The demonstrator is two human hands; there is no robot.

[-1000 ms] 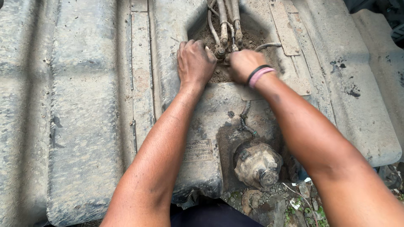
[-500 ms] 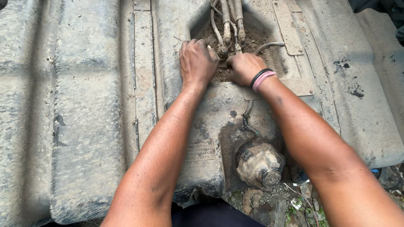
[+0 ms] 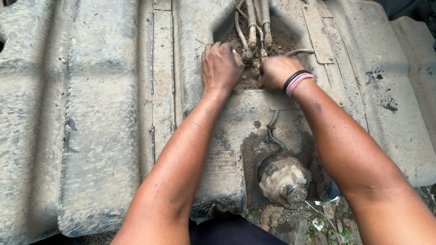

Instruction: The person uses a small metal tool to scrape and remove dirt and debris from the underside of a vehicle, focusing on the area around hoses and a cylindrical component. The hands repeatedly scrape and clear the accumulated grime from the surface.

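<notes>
Little has shifted since earlier: both hands stay at the hose fittings (image 3: 252,58) in the dusty tank (image 3: 100,118) recess. Left hand (image 3: 221,67) is pressed flat, fingers narrow; right hand (image 3: 277,71) is curled around a fitting.

A single head-worn camera supplies the only view, so no region is shared with a second view. It looks steeply down and forward along both forearms, from close above. The dusty grey moulded plastic tank (image 3: 104,113) fills nearly the whole frame. The left hand (image 3: 221,68) and right hand (image 3: 278,71) sit in the upper centre. The stony ground (image 3: 290,222) shows at the bottom edge.
</notes>
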